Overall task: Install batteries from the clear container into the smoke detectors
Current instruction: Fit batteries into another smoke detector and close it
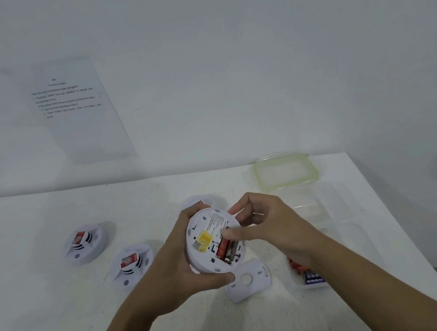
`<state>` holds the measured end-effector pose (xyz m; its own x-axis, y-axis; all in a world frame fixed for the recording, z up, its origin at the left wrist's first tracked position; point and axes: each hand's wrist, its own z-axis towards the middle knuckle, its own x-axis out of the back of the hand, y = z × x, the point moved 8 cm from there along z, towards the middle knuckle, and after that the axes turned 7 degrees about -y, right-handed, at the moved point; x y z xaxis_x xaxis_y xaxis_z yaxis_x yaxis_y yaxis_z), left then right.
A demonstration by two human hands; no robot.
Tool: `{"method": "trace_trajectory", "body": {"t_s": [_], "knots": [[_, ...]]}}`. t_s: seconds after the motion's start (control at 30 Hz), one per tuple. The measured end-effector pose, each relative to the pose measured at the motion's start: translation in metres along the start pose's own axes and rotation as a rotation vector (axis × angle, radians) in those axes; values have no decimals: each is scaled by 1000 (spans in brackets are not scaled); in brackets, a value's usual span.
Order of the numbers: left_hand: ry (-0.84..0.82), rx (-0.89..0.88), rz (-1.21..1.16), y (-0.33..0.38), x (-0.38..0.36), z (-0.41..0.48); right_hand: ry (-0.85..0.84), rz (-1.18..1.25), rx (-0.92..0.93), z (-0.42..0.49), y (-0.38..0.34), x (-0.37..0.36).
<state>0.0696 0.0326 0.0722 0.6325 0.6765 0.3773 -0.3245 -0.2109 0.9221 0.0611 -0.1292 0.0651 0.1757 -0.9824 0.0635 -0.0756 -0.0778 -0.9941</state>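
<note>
My left hand (pixel 188 264) grips a white round smoke detector (pixel 207 225) above the table, its back turned up toward me. A yellow part and a red battery (pixel 224 247) show in its open compartment. My right hand (pixel 265 224) has its thumb pressing on the battery's upper end, the fingers curled behind the detector's rim. The clear container (pixel 340 231) stands to the right, partly behind my right forearm, with red batteries (pixel 298 266) in its near corner. A loose white cover plate (pixel 247 279) lies on the table just below the detector.
Two more smoke detectors (pixel 85 242) (pixel 131 264) lie on the left of the white table (pixel 64 323), and another (pixel 200 200) peeks out behind my left hand. The container's green-rimmed lid (pixel 285 171) lies at the back right. A printed sheet (pixel 76 108) hangs on the wall.
</note>
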Motion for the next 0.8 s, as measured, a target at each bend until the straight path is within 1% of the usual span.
{"method": "trace_trajectory", "body": {"t_s": [0.1,0.17,0.23,0.27,0.33,0.37,0.4,0.47,0.6,0.8], "knots": [[80,33,-15,-10,11,-13,25,16,6,0,4,-1],[141,57,6,-17,21,-22,68,-74,5,2,13,0],[176,75,3,-23,28,-29,65,-318,8,4,24,-2],[183,79,-5,-25,30,-33,15,-500,-4,6,30,-7],[188,85,-6,-27,33,-36,-174,-898,-65,10,46,-24],[187,88,-4,-27,33,-37,-267,-1060,-112,10,56,-32],[181,90,-6,-27,33,-37,-339,-1187,-155,10,63,-39],[168,97,-16,-27,33,-36,-419,-1352,-187,10,72,-51],[159,93,-41,-27,35,-32,-424,-1448,-189,15,76,-58],[143,67,-39,-24,34,-22,-370,-1395,-161,18,74,-54]]}}
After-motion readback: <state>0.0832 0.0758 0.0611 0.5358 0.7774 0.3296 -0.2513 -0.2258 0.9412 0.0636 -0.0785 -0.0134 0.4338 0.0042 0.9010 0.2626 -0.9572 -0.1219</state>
